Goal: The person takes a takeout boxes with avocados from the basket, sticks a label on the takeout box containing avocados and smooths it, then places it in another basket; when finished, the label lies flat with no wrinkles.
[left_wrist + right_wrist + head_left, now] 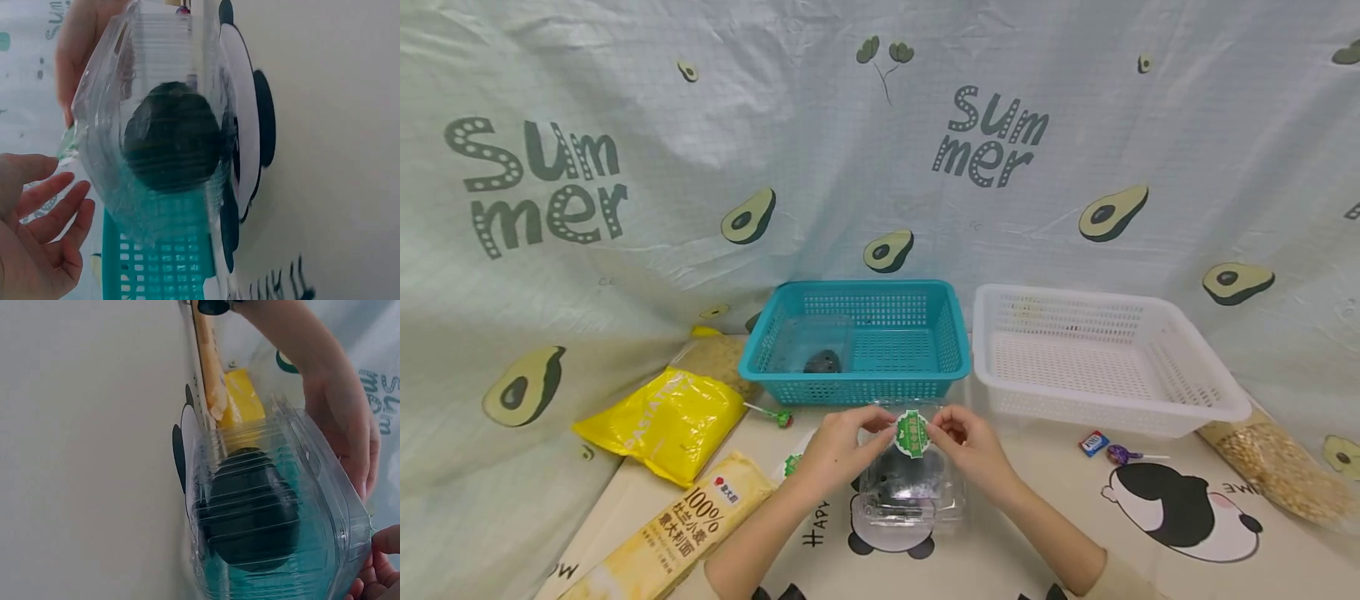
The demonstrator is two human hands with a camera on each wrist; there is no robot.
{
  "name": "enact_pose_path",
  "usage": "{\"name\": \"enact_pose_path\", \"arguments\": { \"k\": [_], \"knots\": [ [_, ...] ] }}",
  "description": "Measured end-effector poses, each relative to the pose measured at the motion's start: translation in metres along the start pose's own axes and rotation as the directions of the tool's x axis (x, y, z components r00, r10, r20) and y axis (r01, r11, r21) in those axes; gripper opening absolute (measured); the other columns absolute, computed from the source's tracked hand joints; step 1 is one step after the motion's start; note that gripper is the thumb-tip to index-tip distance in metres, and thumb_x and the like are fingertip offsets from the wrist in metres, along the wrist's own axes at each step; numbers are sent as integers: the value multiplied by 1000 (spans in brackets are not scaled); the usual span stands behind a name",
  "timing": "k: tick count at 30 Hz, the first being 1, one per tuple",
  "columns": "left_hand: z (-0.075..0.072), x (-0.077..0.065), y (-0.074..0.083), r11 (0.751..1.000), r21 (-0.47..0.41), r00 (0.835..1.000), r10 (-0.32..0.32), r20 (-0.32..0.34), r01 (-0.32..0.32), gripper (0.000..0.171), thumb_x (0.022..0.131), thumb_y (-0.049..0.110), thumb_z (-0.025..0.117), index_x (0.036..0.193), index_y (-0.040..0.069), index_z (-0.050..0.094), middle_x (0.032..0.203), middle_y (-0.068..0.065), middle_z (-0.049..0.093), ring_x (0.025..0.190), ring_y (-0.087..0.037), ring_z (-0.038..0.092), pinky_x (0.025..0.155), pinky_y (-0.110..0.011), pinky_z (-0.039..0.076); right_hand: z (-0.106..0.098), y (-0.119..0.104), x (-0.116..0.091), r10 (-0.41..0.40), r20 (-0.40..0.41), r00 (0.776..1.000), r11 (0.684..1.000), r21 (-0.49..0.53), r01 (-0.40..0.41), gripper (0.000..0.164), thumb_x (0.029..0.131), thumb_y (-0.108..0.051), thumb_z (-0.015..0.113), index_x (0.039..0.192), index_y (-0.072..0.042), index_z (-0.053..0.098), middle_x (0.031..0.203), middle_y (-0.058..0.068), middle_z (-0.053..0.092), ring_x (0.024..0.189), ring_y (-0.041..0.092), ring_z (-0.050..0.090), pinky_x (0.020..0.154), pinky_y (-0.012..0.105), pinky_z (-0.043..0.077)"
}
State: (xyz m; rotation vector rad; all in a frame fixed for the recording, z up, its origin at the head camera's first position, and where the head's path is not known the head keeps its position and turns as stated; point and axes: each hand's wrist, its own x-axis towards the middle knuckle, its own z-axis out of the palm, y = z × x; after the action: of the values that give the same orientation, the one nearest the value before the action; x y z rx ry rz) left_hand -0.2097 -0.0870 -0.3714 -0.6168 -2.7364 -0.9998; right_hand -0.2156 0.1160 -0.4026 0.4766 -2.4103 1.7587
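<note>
A clear plastic clamshell box (pixel 951 496) with a dark avocado (pixel 172 137) inside stands on the table in front of me. At its lid is a round green sticker (pixel 912 433) with pale lettering. My left hand (pixel 842 446) is at the sticker's left edge, touching it with the thumb; in the left wrist view the other fingers are spread apart. My right hand (pixel 973 450) pinches the sticker's right edge, with its other fingers curled. In the right wrist view the avocado (pixel 253 509) shows through the ribbed plastic.
Behind stand a teal basket (pixel 857 387), holding another clear box with a dark fruit, and a white basket (pixel 1105 408). A yellow bag (pixel 673 421), pasta pack (pixel 677 533) and lollipop (pixel 782 417) lie left. Right are a small candy (pixel 1093 442), purple lollipop (pixel 1118 454) and kernel bag (pixel 1277 471).
</note>
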Motion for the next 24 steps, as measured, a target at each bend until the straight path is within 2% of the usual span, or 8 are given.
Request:
{"name": "enact_pose_path", "arguments": {
  "k": [5, 9, 13, 15, 19, 24],
  "knots": [
    [9, 2, 2, 997, -74, 998, -2, -68, -4, 10, 83, 30, 61, 86, 24, 67, 79, 12, 64, 76, -6, 58, 60, -22, 46, 1, -1, -2, -2, 9, 1000, 999, -32, 3, 9, 82, -13, 62, 81, -5, 59, 67, 1, 52, 57, 7, 42, 49, 18, 35],
    [15, 4, 1, 994, -105, 998, -10, -66, 3, 8, 83, 27, 61, 84, 22, 67, 73, 12, 62, 69, -4, 55, 55, -20, 43, 1, 1, -2, 31, -13, 999, 997, -70, -32, 7, 81, -12, 64, 78, -7, 60, 65, 0, 52, 54, 7, 40, 47, 17, 32],
    [21, 5, 0, 1000, -8, 997, -3, -73, 3, 9, 81, 27, 62, 84, 21, 69, 73, 12, 63, 69, -4, 55, 58, -20, 42, 1, 1, -3, 7, -23, 1000, 986, -167, -11, 9, 79, -11, 66, 72, -10, 60, 62, -3, 49, 59, 9, 41, 54, 19, 33],
    [24, 5, -1, 998, 61, 996, 12, -88, -7, 8, 80, 27, 63, 83, 23, 70, 72, 14, 64, 69, -4, 54, 65, -22, 41, 1, 1, -4, -17, -28, 999, 976, -218, 11, 10, 77, -11, 67, 70, -13, 60, 61, -6, 48, 64, 13, 42, 58, 21, 32],
    [30, 6, -2, 984, 173, 989, 70, -129, -47, 6, 78, 27, 66, 79, 24, 71, 69, 15, 63, 68, -6, 49, 68, -28, 33, 1, 4, -4, -63, -53, 997, 952, -303, 44, 13, 74, -10, 68, 67, -17, 59, 59, -9, 44, 66, 20, 43, 58, 21, 31],
    [33, 9, -3, 962, 264, 979, 116, -169, -69, 4, 76, 28, 67, 74, 26, 70, 68, 16, 61, 68, -6, 47, 66, -27, 31, 2, 9, -2, -103, -68, 992, 929, -364, 71, 14, 72, -12, 70, 66, -18, 59, 59, -11, 43, 64, 16, 40, 55, 20, 30]
  ]
}}
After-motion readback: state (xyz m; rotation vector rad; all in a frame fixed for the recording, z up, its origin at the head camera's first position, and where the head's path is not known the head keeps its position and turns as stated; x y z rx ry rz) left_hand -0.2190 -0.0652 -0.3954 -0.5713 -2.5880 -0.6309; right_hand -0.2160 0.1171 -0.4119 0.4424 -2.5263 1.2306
